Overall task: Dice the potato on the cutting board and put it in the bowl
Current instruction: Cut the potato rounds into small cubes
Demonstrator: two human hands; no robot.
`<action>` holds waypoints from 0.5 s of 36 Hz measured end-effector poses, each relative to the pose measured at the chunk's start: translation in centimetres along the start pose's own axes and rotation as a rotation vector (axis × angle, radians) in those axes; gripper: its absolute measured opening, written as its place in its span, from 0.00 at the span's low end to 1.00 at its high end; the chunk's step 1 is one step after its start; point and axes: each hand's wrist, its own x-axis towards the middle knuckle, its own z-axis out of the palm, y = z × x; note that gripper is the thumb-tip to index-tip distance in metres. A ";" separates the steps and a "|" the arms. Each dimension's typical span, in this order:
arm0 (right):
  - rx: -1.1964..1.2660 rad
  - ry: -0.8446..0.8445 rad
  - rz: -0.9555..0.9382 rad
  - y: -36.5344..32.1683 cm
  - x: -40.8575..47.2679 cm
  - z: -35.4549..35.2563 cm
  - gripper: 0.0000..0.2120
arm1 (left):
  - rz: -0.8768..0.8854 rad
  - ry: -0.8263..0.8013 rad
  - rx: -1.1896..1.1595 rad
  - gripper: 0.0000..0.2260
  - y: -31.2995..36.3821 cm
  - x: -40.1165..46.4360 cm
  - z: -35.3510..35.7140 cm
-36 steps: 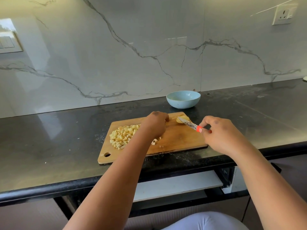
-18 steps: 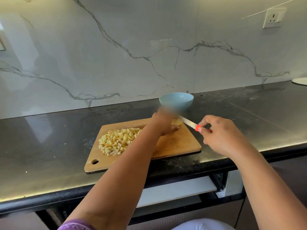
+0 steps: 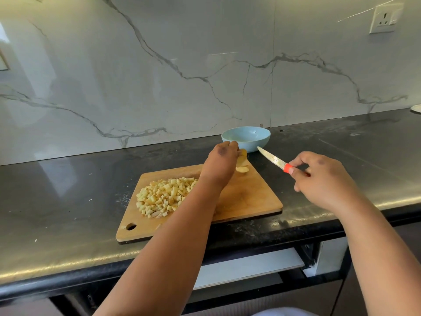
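The left hand (image 3: 219, 166) grips potato slices (image 3: 242, 161) at the far edge of the cutting board (image 3: 248, 199). At its 3 o'clock, the right hand (image 3: 323, 179) holds a knife (image 3: 274, 160) in the air. Diced potato (image 3: 163, 196) lies at 7 o'clock. A blue bowl (image 3: 247, 137) sits at 1 o'clock.

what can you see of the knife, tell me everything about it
The knife is small, with a narrow, pointed, pale metal blade smeared with residue and an orange-red collar where the blade meets the handle. The right hand grips the handle, hiding most of it. It is held in the air, tip pointing toward the light blue bowl, not touching the cutting board.
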 end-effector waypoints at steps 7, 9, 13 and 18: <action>0.014 -0.005 -0.006 -0.3 0.0 0.2 0.02 | -0.073 -0.140 -0.068 0.10 -0.3 -0.4 0.1; 0.015 -0.013 -0.010 -0.6 -0.1 0.4 0.03 | -0.074 -0.173 -0.078 0.12 -0.3 -0.6 0.2; 0.004 -0.025 -0.021 -1.0 -0.4 0.8 0.03 | -0.083 -0.210 -0.109 0.13 0.1 -0.8 0.3; 0.004 -0.023 -0.018 -1.0 -0.4 1.1 0.02 | -0.077 -0.178 -0.141 0.11 0.0 -0.9 0.3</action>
